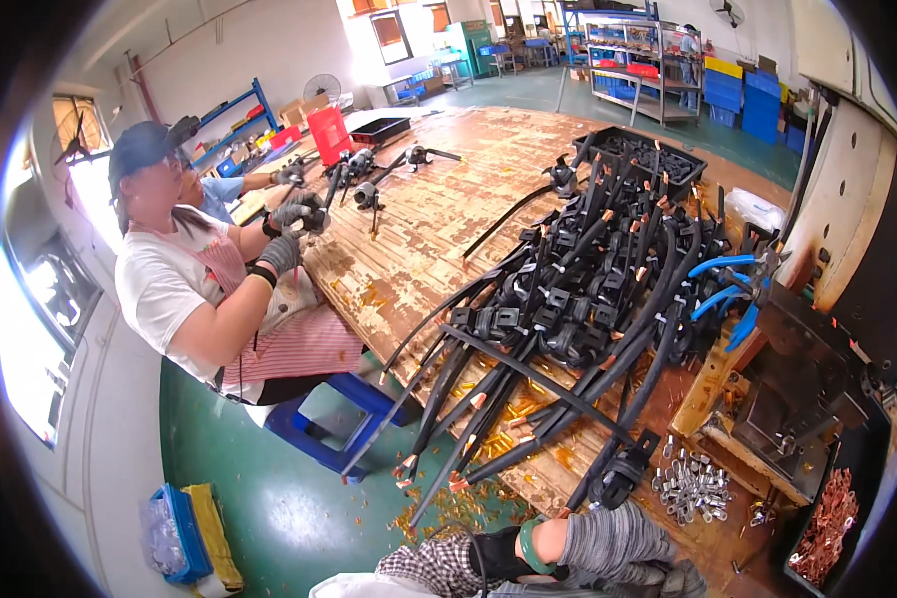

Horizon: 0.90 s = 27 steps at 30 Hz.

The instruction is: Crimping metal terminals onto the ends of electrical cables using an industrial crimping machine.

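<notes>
My left hand (618,540), in a grey striped knit glove with a green band at the wrist, is at the lower edge. Its fingers bend down together; what they hold, if anything, is hidden. I cannot make out my right hand. Just beyond the glove lies a black plug-like part (623,473) on a thick cable. A pile of silver ring terminals (693,486) is spread to the right of it. Farther up, a large heap of black cables (578,289) with bare copper ends and black fittings covers the table's right side.
Blue-handled pliers (728,284) rest beside a dark metal machine (802,374). A black tray (789,570) holds copper pieces. Another black tray (703,169) stands behind the heap. Across the wooden table (448,159), a gloved co-worker (204,269) handles a dark part beside a blue stool (344,424).
</notes>
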### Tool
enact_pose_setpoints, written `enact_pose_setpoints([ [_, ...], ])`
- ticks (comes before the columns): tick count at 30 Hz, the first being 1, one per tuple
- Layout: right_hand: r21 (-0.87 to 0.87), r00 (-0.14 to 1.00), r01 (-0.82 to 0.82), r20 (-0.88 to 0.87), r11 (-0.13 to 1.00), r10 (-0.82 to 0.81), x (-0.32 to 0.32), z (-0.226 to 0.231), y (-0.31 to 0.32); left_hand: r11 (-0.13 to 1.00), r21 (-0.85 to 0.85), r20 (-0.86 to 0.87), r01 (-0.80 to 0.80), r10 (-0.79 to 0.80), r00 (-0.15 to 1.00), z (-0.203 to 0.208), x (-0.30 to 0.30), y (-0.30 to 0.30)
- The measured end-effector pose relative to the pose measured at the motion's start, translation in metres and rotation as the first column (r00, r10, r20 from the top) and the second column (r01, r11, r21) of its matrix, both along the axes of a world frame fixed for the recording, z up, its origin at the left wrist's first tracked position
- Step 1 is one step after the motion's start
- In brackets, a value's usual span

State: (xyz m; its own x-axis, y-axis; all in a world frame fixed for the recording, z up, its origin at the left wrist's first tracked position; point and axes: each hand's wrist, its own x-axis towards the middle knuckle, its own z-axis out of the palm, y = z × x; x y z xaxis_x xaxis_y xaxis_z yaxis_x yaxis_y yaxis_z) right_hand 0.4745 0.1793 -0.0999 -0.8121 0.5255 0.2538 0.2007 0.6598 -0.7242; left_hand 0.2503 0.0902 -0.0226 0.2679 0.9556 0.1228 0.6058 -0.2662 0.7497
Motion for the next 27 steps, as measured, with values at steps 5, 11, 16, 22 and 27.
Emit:
enact_pose_setpoints([
  [5,0.086,0.987,0.0,0.161,0.996,-0.014,0.005,0.015,0.006,0.998,0.03,-0.024,0.048,-0.047,0.999,-0.005,0.004,0.014],
  [11,0.614,0.996,0.082,-0.021,0.785,-0.087,0.018,-0.047,0.01,1.0,-0.021,-0.112,-0.021,0.019,0.994,-0.001,0.006,0.003],
  [16,0.794,0.995,0.091,-0.052,0.601,-0.081,0.006,-0.017,0.006,1.0,-0.028,-0.195,-0.015,0.01,0.981,0.003,0.008,0.008],
  [22,0.439,0.995,0.07,0.036,0.896,-0.096,0.016,-0.037,0.01,0.998,-0.067,-0.368,0.006,-0.031,0.929,0.003,0.022,0.021],
  [27,0.032,0.981,0.187,-0.055,0.982,-0.185,0.009,-0.018,0.0,0.999,-0.049,-0.274,0.019,-0.032,0.961,0.003,0.035,0.024],
])
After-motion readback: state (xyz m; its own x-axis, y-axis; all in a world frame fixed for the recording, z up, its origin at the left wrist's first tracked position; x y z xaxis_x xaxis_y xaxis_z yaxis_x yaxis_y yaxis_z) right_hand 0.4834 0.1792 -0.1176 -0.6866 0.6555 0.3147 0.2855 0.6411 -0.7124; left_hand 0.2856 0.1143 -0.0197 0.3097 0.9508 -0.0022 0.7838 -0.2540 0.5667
